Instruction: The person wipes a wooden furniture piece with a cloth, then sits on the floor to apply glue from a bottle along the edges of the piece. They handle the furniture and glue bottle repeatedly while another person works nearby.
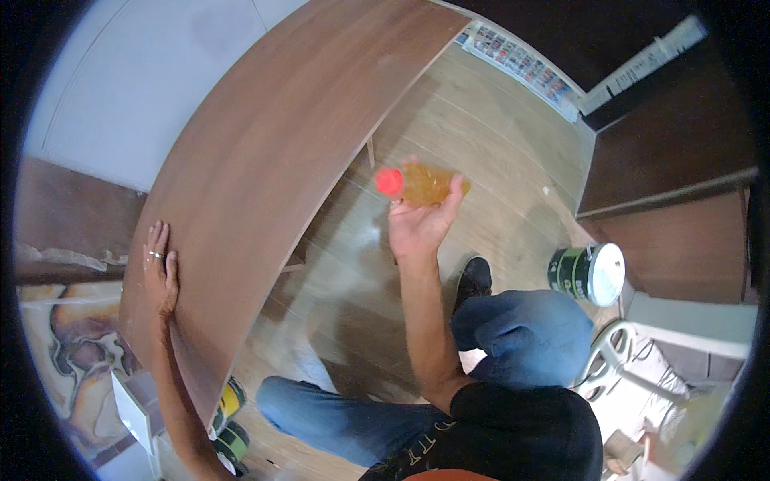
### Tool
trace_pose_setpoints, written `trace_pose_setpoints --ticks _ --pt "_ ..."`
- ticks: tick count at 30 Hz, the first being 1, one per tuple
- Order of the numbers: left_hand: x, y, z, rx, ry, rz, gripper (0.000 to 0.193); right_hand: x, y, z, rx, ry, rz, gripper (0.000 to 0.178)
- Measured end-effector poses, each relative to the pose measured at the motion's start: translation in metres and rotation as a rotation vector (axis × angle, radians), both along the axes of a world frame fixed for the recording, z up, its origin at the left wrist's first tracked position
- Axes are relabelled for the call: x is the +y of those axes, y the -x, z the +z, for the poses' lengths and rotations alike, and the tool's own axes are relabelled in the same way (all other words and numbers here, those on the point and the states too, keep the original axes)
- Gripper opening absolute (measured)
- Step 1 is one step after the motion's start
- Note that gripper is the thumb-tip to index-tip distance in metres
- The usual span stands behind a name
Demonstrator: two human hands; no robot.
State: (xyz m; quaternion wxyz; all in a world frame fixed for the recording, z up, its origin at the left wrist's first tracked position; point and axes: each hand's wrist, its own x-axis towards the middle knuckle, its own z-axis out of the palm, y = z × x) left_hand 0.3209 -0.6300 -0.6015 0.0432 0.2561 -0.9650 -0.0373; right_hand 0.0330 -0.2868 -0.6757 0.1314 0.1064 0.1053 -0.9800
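My right hand (423, 224) is wrapped round a clear bottle (429, 184) of amber liquid with a red cap. The bottle lies sideways in the palm, its cap toward the left, held in the air above the floor and to the right of a long brown wooden board (273, 144). Flat on the near left part of that board rests my left hand (160, 268), fingers stretched out, a ring on one of them. Nothing is in the left hand. Some fingers of the right hand are hidden behind the bottle.
A green and white paint bucket (587, 272) stands on the wood-look floor (513, 136) at the right. Beneath the board's near end are more cans (231, 441). Dark cabinets (666, 152) line the right side, and a white plastic chair (613, 353) sits at the lower right.
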Motion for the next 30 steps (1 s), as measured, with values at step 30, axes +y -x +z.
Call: trace_pose_setpoints --ticks 30 --pt "0.057 0.07 -0.035 0.125 0.092 0.591 0.049 -0.105 0.07 0.106 0.596 -0.276 0.517 0.07"
